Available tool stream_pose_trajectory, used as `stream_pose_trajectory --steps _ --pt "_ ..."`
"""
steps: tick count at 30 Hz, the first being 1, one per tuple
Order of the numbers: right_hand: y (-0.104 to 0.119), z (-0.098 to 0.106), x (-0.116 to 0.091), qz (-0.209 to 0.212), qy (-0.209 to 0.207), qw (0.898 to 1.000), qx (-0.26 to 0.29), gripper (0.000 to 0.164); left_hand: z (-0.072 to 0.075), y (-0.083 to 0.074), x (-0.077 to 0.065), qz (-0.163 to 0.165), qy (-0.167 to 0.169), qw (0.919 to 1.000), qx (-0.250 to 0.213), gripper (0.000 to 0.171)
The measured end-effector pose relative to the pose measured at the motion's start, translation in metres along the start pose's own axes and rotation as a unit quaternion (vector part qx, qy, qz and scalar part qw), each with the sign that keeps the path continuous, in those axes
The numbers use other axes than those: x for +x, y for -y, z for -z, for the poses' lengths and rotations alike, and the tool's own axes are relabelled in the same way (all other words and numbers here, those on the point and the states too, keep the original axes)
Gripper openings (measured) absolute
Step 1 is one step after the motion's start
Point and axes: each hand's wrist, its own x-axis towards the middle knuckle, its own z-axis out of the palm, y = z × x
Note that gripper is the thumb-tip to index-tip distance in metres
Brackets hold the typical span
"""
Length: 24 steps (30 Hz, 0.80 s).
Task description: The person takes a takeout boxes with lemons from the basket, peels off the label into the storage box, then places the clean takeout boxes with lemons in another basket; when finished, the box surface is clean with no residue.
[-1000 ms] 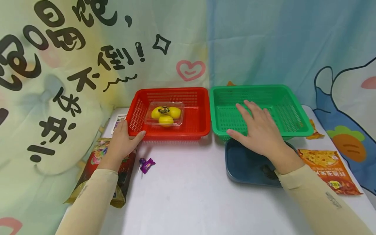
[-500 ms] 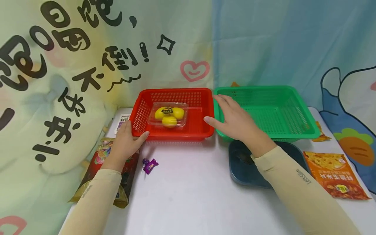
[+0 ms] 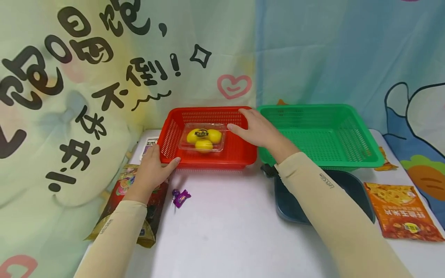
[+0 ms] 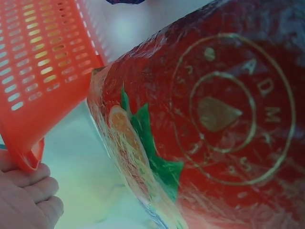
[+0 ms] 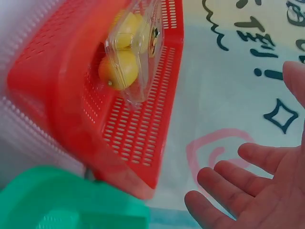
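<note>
A red plastic basket [image 3: 240, 159] stands at the back of the white table. It holds a clear plastic box of yellow lemons [image 3: 203, 139], seen through its side in the right wrist view. My left hand [image 3: 150, 170] grips the basket's front left corner, with thumb at the front rim and fingers along the left side. In the left wrist view its fingers [image 4: 40, 191] curl at the rim corner. My right hand [image 3: 259, 133] is over the basket's right end, fingers spread and holding nothing.
A green basket [image 3: 321, 164] adjoins the red one, with a dark blue tray [image 3: 351, 189] before it. An orange snack bag [image 3: 403, 212] lies right. A red-brown snack bag [image 3: 153, 216] lies under my left forearm, beside a purple-wrapped candy [image 3: 182, 198] and a lollipop [image 3: 175, 193].
My right hand has moved left from over the green basket and tray to the red basket's right end. My left hand stays at the red basket's corner. The view has shifted slightly.
</note>
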Motion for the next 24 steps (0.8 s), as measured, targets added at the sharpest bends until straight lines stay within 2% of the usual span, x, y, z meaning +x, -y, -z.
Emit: stream_pose_trajectory --steps 7,14,24 --pt "0.003 -0.008 0.032 -0.018 0.016 0.999 0.037 0.089 -0.001 0.001 0.002 0.0 -0.006 1.0 -0.002 0.114" --pt "0.001 -0.024 0.05 -0.074 0.045 0.994 0.064 0.089 -0.004 -0.002 0.002 0.003 -0.004 1.0 -0.001 0.113" --pt "0.008 -0.04 0.073 -0.163 0.105 0.976 0.096 0.086 -0.003 0.0 0.0 0.013 -0.006 0.9999 -0.002 0.113"
